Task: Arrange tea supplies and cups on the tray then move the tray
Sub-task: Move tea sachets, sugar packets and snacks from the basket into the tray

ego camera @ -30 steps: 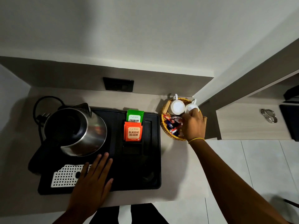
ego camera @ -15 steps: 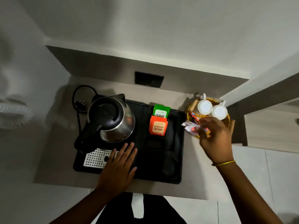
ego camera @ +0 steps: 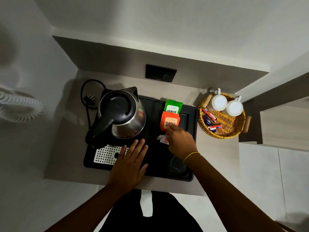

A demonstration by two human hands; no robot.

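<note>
My right hand (ego camera: 180, 141): fingers pinched on small white-and-red sachets (ego camera: 163, 139), centre frame, over the black tray (ego camera: 190, 171).
Sachets: long axis roughly left-right.
My left hand (ego camera: 130, 163): fingers spread flat on the tray's front.
Tray: long side left-right; kettle (ego camera: 122, 114) left, tea packets (ego camera: 170, 118) upright.
Surface: beige counter (ego camera: 66, 148); wicker basket (ego camera: 232, 128) with two cups (ego camera: 226, 105), upper right.

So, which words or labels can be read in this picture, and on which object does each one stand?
"PREMIUM": on the green tea packet, under a small brand line too blurred to read.
"CLASSIC" and below it "ASS", the rest hidden by the right hand: on the orange tea packet.
The white sachet in the right hand: print too blurred to read.
The sachets in the wicker basket: too small to read.
</note>
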